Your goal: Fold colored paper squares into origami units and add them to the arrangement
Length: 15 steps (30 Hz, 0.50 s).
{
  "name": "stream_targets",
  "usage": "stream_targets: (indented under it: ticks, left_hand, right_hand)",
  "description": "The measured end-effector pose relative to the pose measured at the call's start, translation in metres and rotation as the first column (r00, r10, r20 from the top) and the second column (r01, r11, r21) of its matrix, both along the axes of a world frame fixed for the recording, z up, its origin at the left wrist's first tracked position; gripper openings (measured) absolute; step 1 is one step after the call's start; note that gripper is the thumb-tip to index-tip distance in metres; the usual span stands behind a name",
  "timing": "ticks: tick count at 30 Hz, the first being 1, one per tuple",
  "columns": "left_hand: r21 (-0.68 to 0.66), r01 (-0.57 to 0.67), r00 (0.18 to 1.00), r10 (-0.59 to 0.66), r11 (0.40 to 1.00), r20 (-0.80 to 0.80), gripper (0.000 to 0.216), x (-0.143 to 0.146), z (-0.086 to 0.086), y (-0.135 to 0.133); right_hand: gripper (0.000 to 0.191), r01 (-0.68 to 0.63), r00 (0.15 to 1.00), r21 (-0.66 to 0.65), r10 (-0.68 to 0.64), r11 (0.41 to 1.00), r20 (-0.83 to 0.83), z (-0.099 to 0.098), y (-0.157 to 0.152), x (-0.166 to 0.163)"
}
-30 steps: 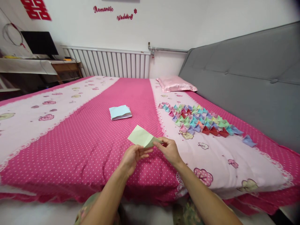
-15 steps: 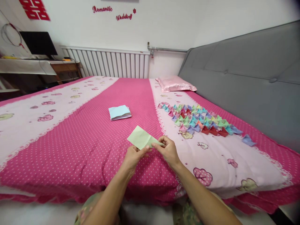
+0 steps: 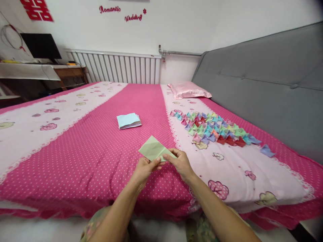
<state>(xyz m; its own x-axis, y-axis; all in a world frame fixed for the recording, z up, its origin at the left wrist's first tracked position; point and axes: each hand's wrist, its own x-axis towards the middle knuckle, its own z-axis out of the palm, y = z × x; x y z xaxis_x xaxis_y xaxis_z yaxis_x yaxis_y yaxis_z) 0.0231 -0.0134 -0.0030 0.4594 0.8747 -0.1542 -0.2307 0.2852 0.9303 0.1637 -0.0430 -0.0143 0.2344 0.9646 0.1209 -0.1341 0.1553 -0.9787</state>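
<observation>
Your left hand (image 3: 144,169) and right hand (image 3: 182,164), nearly meeting over the pink polka-dotted bedspread (image 3: 101,161), both pinch the near edge of a pale green, partly folded paper sheet (image 3: 152,148). Its long axis slants from ahead of your left hand, nearer its broad, flat panel, down to its narrower end at your right, a crease between. Small multicoloured folded-paper shapes (image 3: 214,135) spread beyond your right hand.
</observation>
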Motion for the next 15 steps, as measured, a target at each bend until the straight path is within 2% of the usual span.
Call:
stream_targets:
  ticks: [7, 15]
  left_hand:
    - [0.091, 0.061, 0.998, -0.057, 0.994, -0.041, 0.035, -0.0004, -0.0002, 0.0000]
    - [0.059, 0.052, 0.993, -0.045, 0.997, -0.106, 0.028, 0.0015, 0.0024, -0.0003]
  right_hand:
    - [0.018, 0.008, 1.000, 0.013, -0.008, 1.000, -0.002, -0.0004, -0.0004, 0.0011]
    - [0.021, 0.081, 0.992, 0.065, -0.086, 0.995, 0.087, -0.0033, 0.0019, 0.0044]
